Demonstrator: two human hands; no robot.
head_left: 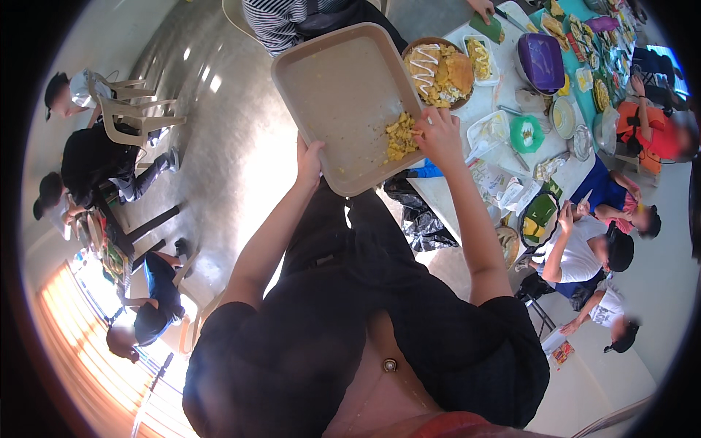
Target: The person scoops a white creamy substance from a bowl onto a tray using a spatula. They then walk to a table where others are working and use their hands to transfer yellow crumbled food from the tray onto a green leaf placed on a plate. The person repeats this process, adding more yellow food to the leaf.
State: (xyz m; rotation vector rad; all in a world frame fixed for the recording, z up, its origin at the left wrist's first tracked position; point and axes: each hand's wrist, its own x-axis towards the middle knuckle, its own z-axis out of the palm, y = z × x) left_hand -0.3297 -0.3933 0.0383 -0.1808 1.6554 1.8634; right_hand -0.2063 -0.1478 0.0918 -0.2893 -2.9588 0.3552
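A beige rectangular tray (328, 95) is held up in front of me. My left hand (309, 160) grips its near left side, thumb over the rim. Crumbled yellow food pieces (400, 139) lie heaped in its near right corner, with small crumbs scattered around. My right hand (439, 137) reaches over the right rim, fingers bent and closed at the edge of this heap. Its fingertips are partly hidden among the pieces. Just beyond the right hand, a round dish of yellow food (440, 71) with white drizzle stands on the table.
The white table (475, 157) at right carries a purple basin (541, 62), a green bowl (527, 133), and a tray with green leaf (540, 217). A person in stripes (272, 23) sits beyond my tray. Black plastic bags (423, 219) hang below the table. Other people sit left and right.
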